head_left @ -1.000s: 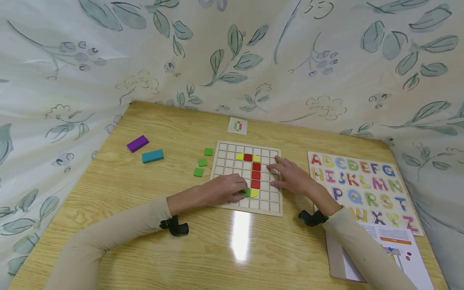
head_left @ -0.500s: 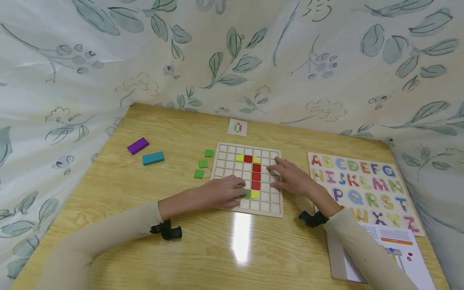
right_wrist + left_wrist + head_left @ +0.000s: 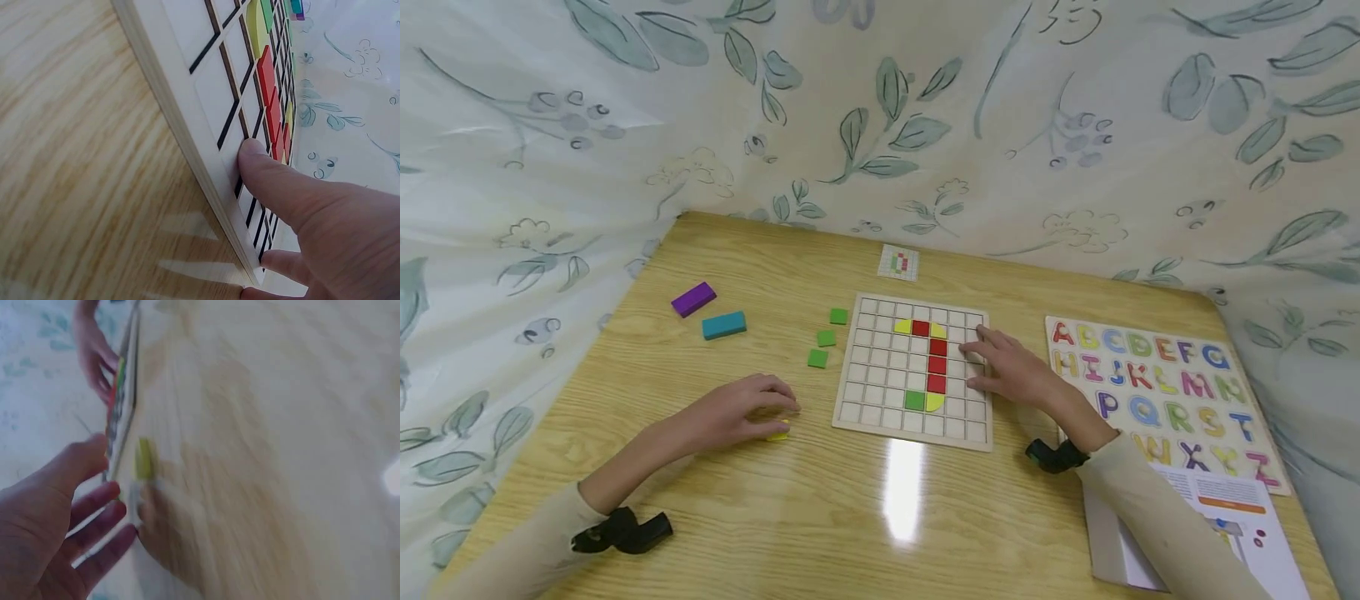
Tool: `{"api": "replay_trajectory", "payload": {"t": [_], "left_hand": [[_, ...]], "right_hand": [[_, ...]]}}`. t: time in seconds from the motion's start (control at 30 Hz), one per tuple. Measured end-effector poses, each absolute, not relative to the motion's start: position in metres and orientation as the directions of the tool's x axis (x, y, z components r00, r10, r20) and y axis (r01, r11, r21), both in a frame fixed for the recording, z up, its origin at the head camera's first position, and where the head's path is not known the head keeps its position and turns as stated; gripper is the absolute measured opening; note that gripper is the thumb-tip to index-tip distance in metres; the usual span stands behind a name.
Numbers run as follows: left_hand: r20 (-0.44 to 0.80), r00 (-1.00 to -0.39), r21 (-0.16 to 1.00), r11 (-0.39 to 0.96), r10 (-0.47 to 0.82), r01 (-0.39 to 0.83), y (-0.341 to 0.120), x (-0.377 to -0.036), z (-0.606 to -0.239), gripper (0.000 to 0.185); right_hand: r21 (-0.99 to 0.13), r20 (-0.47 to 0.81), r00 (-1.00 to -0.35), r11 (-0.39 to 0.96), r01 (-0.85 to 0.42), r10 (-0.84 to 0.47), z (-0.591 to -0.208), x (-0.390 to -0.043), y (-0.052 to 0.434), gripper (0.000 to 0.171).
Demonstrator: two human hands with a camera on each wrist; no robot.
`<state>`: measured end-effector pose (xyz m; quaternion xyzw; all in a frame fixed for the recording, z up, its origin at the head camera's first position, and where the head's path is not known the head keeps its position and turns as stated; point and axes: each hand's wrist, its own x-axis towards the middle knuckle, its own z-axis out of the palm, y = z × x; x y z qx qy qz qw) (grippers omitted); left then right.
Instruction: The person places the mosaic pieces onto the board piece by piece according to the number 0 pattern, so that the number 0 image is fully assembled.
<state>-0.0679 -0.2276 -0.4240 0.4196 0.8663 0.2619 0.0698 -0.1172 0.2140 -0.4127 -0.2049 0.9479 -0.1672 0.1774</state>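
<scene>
My left hand [image 3: 733, 412] hovers over the table left of the grid board, fingers relaxed. A yellow piece [image 3: 781, 433] lies by its thumb; in the left wrist view the yellow piece [image 3: 144, 459] looks blurred and apart from the fingers. My right hand [image 3: 1018, 375] rests at the right edge of the wooden grid board [image 3: 872, 393]; in the right wrist view its thumb [image 3: 269, 172] touches the squares. On the board, several red tiles [image 3: 937, 366], rounded yellow pieces [image 3: 934, 402] and a green tile [image 3: 915, 401] form a curved line.
Three loose green tiles [image 3: 826, 338] lie left of the board. A purple block [image 3: 694, 299] and a teal block [image 3: 724, 325] sit farther left. A pattern card [image 3: 898, 262] lies behind; an alphabet board [image 3: 1120, 392] and a white box [image 3: 1240, 517] stand right.
My left hand has let go of the green tile, left it beside the lower yellow piece on the board, and moved left to the loose yellow piece. My right hand stays at the board's edge.
</scene>
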Motion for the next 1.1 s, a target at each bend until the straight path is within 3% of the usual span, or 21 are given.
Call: {"api": "replay_trajectory", "payload": {"t": [0.27,0.5,0.77,1.1], "left_hand": [[0.114,-0.526,0.502,0.408,0.843,0.762,-0.253,-0.062,-0.424,0.029],[0.112,-0.474,0.514,0.357,0.873,0.78,-0.255,-0.064,-0.423,0.029],[0.242,-0.37,0.429,0.243,0.897,0.87,-0.25,-0.071,-0.432,0.038],[0.171,-0.448,0.399,0.354,0.878,0.846,-0.25,-0.073,-0.433,0.027]], "right_hand": [[-0.409,-0.257,-0.853,0.851,-0.329,-0.453,-0.415,-0.112,0.218,0.054],[-0.391,-0.259,-0.856,0.859,-0.33,-0.447,-0.414,-0.111,0.218,0.054],[-0.394,-0.257,-0.855,0.857,-0.332,-0.449,-0.412,-0.113,0.218,0.054],[-0.397,-0.262,-0.856,0.858,-0.324,-0.445,-0.411,-0.113,0.216,0.054]]}}
